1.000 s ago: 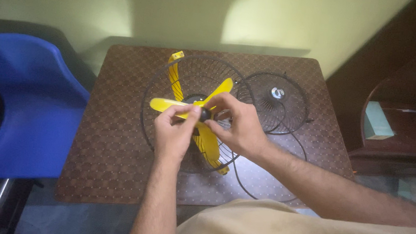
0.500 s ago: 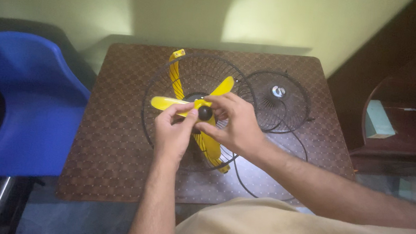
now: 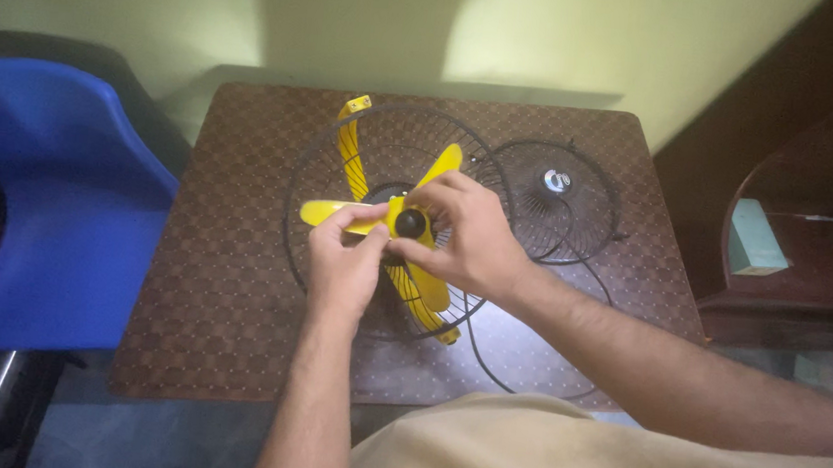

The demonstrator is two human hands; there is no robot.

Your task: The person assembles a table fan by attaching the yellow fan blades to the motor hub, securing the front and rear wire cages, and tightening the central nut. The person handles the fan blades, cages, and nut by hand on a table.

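Observation:
A yellow three-bladed fan propeller [image 3: 439, 171] sits in a round black wire guard [image 3: 322, 171] lying on the brown patterned table [image 3: 222, 277]. A black round knob [image 3: 409, 223] caps the blade hub. My left hand [image 3: 342, 263] pinches the hub and the left blade from the near side. My right hand [image 3: 471, 239] curls around the knob, thumb and fingers on it. A second, smaller black guard [image 3: 579, 218] with a shiny centre badge lies to the right, partly overlapping the first.
A black power cord [image 3: 514, 378] loops over the table's near right part. A blue plastic chair [image 3: 57, 213] stands left of the table. Dark wooden furniture [image 3: 808, 238] with a pale blue box is at the right. A pale wall rises behind.
The blades have turned slightly and the knob shows more between my fingers. My right hand has shifted its grip around the knob; my left hand stays on the hub.

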